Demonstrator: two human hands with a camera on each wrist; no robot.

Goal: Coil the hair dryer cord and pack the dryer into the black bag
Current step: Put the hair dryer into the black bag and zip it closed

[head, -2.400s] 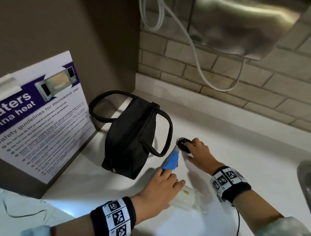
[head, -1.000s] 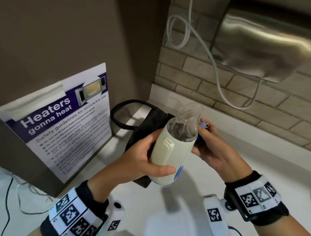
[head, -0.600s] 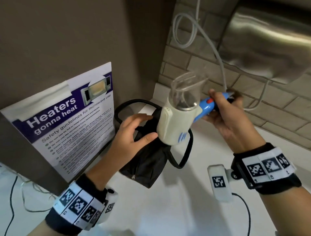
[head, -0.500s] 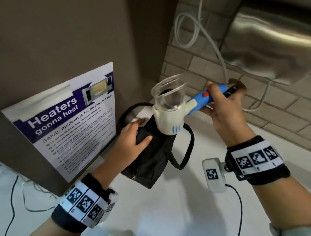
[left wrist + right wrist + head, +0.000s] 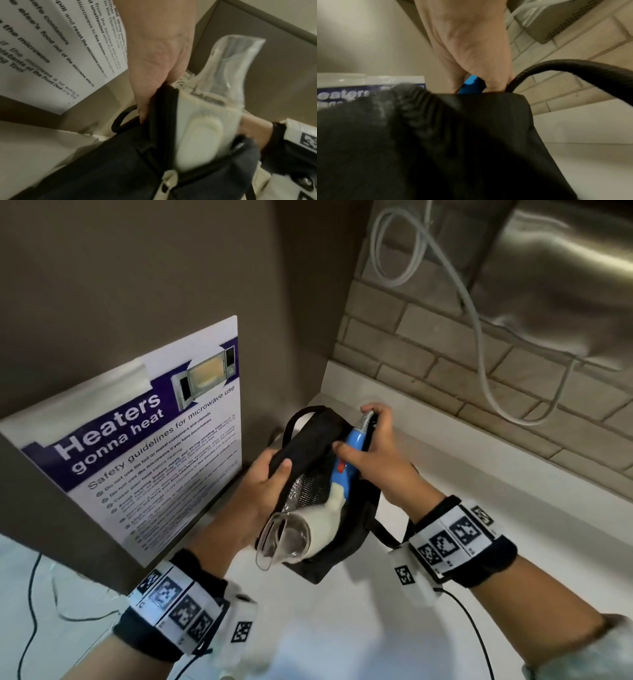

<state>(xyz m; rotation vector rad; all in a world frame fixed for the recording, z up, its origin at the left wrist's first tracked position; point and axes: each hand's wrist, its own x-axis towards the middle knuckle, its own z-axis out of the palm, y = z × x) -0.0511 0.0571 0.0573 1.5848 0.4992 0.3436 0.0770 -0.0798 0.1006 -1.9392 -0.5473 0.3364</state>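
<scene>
The black bag (image 5: pixel 308 440) stands open on the white counter (image 5: pixel 479 474), its silvery lining showing. My left hand (image 5: pixel 263 477) grips the bag's left rim (image 5: pixel 163 108) and holds the mouth apart. My right hand (image 5: pixel 370 450) grips the blue handle (image 5: pixel 352 446) of the hair dryer (image 5: pixel 322 522). The dryer's cream body (image 5: pixel 197 135) sits partly inside the bag's mouth, and its clear nozzle (image 5: pixel 281 539) sticks out toward me. The blue handle (image 5: pixel 471 85) shows just above the bag's edge (image 5: pixel 488 108). The cord is hidden behind my right hand.
A microwave safety poster (image 5: pixel 154 440) leans on the brown cabinet at left. A brick wall (image 5: pixel 445 364) runs behind the counter, with a steel dispenser (image 5: pixel 565 285) and a white hose (image 5: pixel 479 337) above. The bag's strap (image 5: pixel 573 67) loops by my right wrist.
The right hand has brought the dryer down from the air into the bag's mouth, nozzle now toward me. The left hand moved from the bag's top to gripping its rim.
</scene>
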